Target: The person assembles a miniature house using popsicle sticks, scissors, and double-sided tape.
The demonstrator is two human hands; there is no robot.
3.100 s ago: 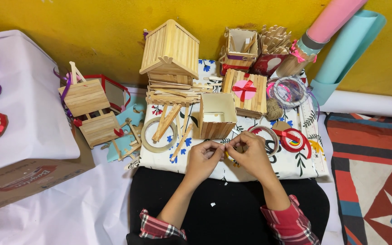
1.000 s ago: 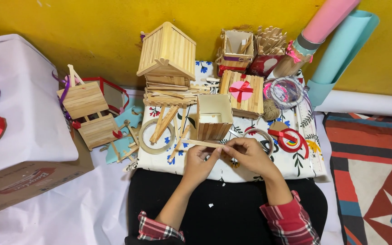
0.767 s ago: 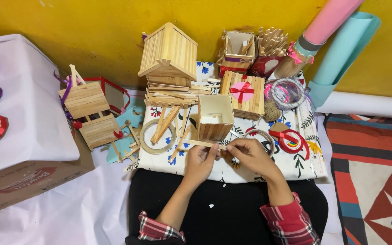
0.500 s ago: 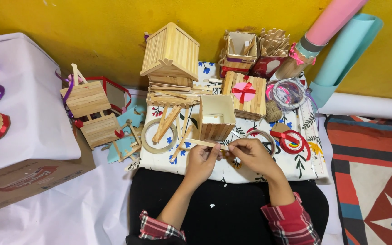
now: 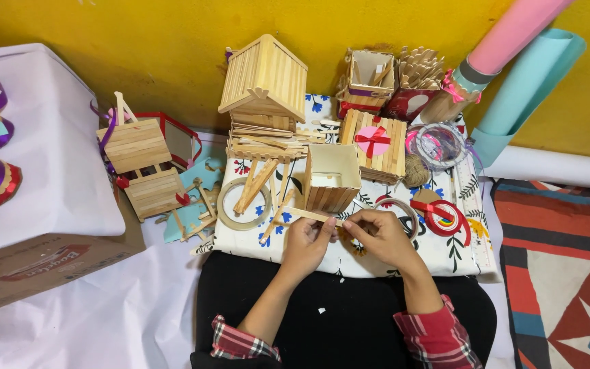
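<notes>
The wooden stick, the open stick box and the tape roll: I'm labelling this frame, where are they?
wooden stick [image 5: 306, 214], head view, its middle.
open stick box [image 5: 332, 199], head view, front wall.
tape roll [image 5: 225, 205], head view, left rim.

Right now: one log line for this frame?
left hand: holds stick | right hand: pinches stick end | open box: just behind hands | tape ring: left, on floral cloth

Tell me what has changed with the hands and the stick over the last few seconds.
The wooden stick, earlier hidden between the hands, now shows pointing left, pinched by both the left hand and the right hand. The hands have spread slightly apart. The open stick box and stick house stayed put.
</notes>
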